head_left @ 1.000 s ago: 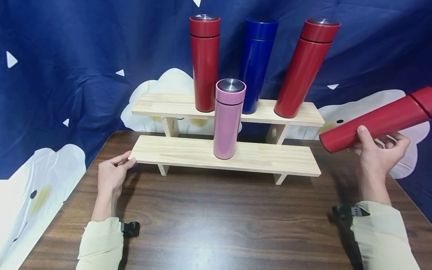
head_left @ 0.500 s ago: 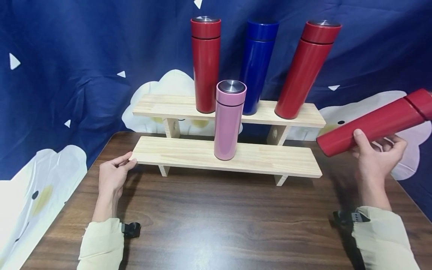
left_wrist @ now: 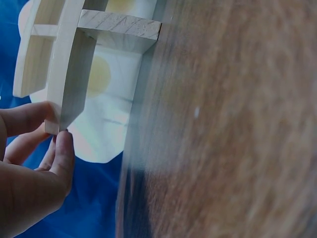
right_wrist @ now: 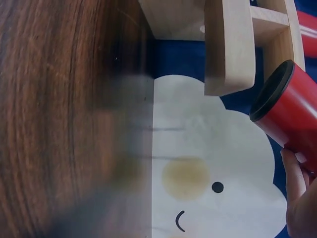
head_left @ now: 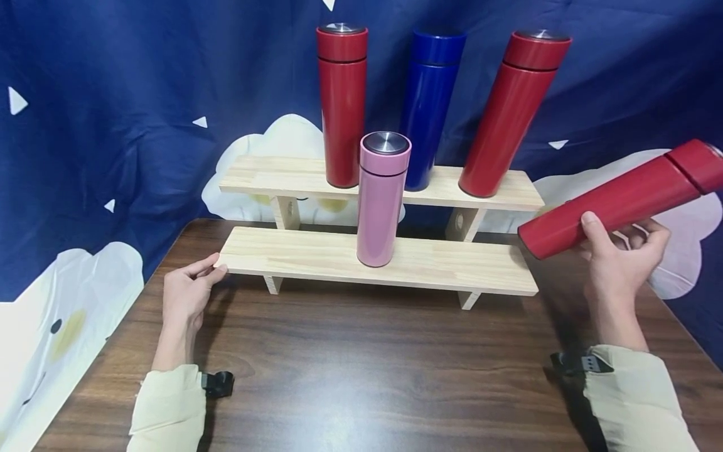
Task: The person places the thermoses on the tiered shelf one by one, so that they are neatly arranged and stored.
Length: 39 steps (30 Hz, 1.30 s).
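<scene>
My right hand (head_left: 624, 260) grips a red thermos bottle (head_left: 615, 198), tilted with its lid up and to the right. The bottle's black base (right_wrist: 272, 90) is close to the right end of the wooden shelf stand (head_left: 469, 271). At the stand's left end, my left hand (head_left: 189, 289) pinches the corner of the lower board (left_wrist: 54, 119) between thumb and fingers. A pink thermos (head_left: 384, 201) stands on that lower board, near its middle. On the upper board are a red thermos (head_left: 343, 107), a blue thermos (head_left: 432, 110) and another red thermos (head_left: 514, 116).
The stand sits toward the back of a brown wooden table (head_left: 339, 370). Behind it hangs a dark blue curtain (head_left: 141, 75) with white cloud shapes and small triangles. Each wrist wears a black strap (head_left: 217, 383).
My right hand has moved a little to the left with the red thermos, bringing its base nearer the stand's right end. My left hand keeps its pinch on the board's corner.
</scene>
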Tool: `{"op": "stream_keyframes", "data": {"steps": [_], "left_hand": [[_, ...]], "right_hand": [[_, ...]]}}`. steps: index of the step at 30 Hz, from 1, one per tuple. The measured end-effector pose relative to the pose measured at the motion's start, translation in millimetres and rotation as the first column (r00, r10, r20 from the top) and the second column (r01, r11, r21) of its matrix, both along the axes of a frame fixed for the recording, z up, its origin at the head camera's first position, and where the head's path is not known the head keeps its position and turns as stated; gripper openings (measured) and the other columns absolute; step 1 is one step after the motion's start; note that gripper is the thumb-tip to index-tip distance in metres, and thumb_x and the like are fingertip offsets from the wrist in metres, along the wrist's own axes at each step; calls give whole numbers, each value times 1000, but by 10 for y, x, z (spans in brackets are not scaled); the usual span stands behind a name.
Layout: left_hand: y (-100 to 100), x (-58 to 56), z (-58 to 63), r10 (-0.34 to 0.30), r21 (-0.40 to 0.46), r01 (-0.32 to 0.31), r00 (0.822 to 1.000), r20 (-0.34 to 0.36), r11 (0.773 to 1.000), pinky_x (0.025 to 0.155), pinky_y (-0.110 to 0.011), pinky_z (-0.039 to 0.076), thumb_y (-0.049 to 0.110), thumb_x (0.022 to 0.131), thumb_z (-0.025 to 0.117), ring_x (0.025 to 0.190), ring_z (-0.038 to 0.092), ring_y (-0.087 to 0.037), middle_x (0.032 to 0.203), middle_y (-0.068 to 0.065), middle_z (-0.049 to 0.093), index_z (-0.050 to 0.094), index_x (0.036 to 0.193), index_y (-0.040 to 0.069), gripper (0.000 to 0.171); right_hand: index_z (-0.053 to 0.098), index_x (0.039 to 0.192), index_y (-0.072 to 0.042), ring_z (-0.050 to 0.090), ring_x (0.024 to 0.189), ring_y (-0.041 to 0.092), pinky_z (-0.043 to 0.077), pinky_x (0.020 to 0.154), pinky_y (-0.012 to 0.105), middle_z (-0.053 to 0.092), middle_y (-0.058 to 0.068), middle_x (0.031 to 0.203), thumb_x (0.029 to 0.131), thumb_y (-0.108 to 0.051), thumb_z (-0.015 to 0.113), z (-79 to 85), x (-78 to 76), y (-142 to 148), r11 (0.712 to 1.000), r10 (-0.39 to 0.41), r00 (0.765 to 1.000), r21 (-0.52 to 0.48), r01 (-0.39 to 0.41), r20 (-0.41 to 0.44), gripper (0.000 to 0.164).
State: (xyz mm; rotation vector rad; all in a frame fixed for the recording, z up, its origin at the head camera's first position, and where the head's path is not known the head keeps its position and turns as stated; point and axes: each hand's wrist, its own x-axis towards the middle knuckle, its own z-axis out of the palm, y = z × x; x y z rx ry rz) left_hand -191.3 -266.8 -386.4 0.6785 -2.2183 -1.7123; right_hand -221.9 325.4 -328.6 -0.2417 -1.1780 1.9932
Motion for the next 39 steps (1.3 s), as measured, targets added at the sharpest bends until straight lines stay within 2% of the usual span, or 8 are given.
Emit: {"op": "stream_keyframes", "data": {"steps": [9,17,24,39], "left_hand": [[11,3,16,-5,1,5,1000,6,1000,105,-29,44,12,93,73,128,55,-16,143,-12,57,64,135,6,43],[12,18,5,2,-3,-2,1000,9,1000,100,-23,46,11,93,73,123,57,-13,142,-12,58,64,134,6,43],[14,6,10,-5,10,5,1000,1,1000,105,-29,44,11,93,73,128,55,-17,143,-12,57,63,135,5,43],[9,2,7,-7,2,7,1000,6,1000,106,-30,44,12,94,73,130,53,-19,144,-12,56,63,135,6,43]], "right_hand": [[50,127,-6,61,86,23,58,59,26,57,15,117,70,14,84,32,31,-79,999,-7,999,44,9,-43,70],[50,127,-5,61,87,23,58,60,25,58,15,115,69,14,84,35,37,-142,997,-6,999,81,10,-49,69],[51,128,-4,63,88,24,58,62,26,59,16,116,68,13,84,58,35,-181,994,-3,998,106,10,-68,71],[52,127,-4,64,85,24,58,57,26,60,18,114,67,14,84,102,71,-295,995,15,996,101,-7,-83,69]]}}
